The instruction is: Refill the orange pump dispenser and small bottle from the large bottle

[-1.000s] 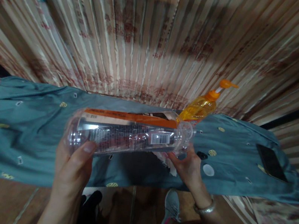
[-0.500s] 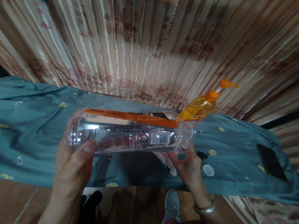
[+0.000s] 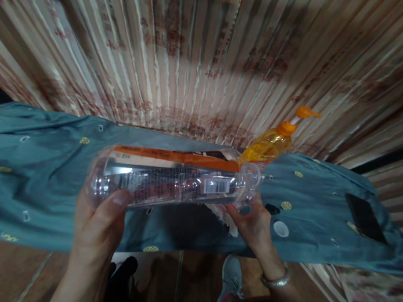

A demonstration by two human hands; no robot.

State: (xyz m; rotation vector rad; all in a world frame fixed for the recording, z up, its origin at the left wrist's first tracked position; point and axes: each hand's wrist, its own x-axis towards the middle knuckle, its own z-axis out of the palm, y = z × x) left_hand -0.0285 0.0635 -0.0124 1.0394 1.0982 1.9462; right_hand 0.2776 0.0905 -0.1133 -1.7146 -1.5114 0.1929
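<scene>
A large clear plastic bottle [image 3: 177,180] with an orange and cream label and a barcode lies sideways in front of me, raised over the cloth. My left hand [image 3: 100,222] wraps round its base end, thumb on the near side. At the neck end, my right hand [image 3: 253,221] is closed under the bottle; part of its fingers is hidden behind it. A second clear bottle shape seems to show behind the neck, too overlapped to tell. Below, a crumpled whitish tissue or rag [image 3: 226,219] hangs by my right fingers.
A pump bottle of yellow liquid [image 3: 270,142] stands behind the right end of the bottle. A white round cap [image 3: 281,229], a small black object [image 3: 272,210] and a dark phone [image 3: 366,218] lie on the teal cloth [image 3: 39,170]. Striped curtains [image 3: 185,66] hang behind.
</scene>
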